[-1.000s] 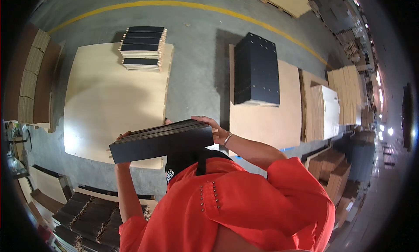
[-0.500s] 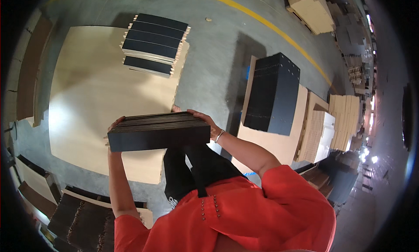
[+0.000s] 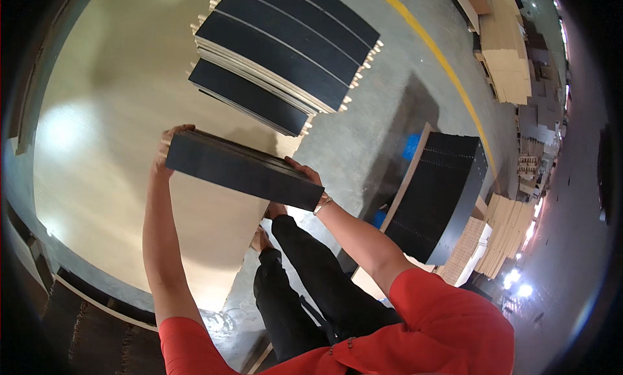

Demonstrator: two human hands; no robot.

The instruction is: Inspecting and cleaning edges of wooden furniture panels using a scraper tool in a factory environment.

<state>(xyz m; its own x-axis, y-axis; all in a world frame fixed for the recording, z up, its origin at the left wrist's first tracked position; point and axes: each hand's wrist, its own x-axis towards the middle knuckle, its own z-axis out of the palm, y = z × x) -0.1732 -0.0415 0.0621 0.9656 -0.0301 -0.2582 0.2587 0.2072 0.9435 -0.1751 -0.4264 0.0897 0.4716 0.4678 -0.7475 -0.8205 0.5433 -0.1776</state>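
Between my two hands I carry a stack of black boards (image 3: 243, 169), gripped at its two ends and held in the air above a pale wooden sheet. My left hand (image 3: 170, 148) is wrapped round the left end, and my right hand (image 3: 310, 180) round the right end. Just beyond is a large pile of black panels (image 3: 285, 37) with pale pegs sticking out of its ends. Against its near side lies a lower, narrower pile of black panels (image 3: 250, 97). Both piles lie on the pale sheet (image 3: 123, 174).
To the right stands a tall block of black boards (image 3: 431, 193) on a pale base. A yellow line (image 3: 448, 70) crosses the grey floor. Pale board stacks (image 3: 503, 232) stand farther right, cartons (image 3: 503, 57) at the far right. Dark panels (image 3: 91, 336) lie at the lower left.
I have moved forward, closer to the pegged panel piles. The held stack of boards has turned, its right end now nearer to me. The block of boards on the right appears lower in view.
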